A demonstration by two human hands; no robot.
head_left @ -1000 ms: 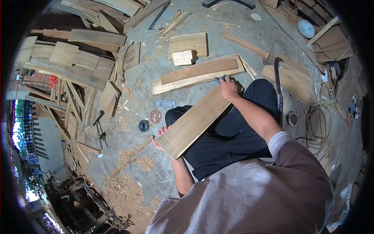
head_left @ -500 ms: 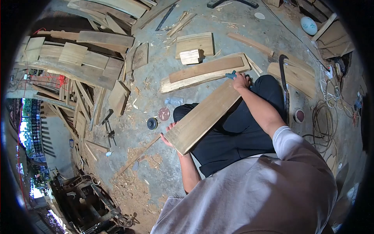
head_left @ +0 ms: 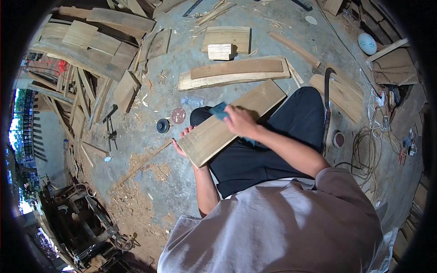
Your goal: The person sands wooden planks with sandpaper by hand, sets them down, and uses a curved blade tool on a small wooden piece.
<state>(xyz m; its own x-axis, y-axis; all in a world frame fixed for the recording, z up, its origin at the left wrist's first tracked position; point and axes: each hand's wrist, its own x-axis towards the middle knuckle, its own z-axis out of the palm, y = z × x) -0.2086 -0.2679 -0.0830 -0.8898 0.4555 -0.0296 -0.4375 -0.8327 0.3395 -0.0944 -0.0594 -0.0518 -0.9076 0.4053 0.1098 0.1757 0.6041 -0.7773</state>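
Observation:
A long wooden board (head_left: pixel 227 129) lies slanted across my lap, one end low at the left and the other up by my right knee. My left hand (head_left: pixel 183 141) is closed around its lower left end, thumb at the near corner and fingers along the far edge. On the board's upper face, around the middle, my right hand (head_left: pixel 239 120) presses a teal cloth (head_left: pixel 220 110), with part of the cloth also showing under my wrist. The cloth's exact material is hard to make out.
Beyond the board, two planks (head_left: pixel 236 70) lie stacked on the floor. A small wood block (head_left: pixel 220 52) rests by another board. Left of my knee are a black disc (head_left: pixel 162 125) and a sanding disc (head_left: pixel 178 115). A curved dark bar (head_left: pixel 327 95) and coiled cable (head_left: pixel 364 152) lie right.
My right hand has slid the teal cloth from the board's far end down toward its middle. My left hand keeps its hold on the lower end. The view has shifted slightly.

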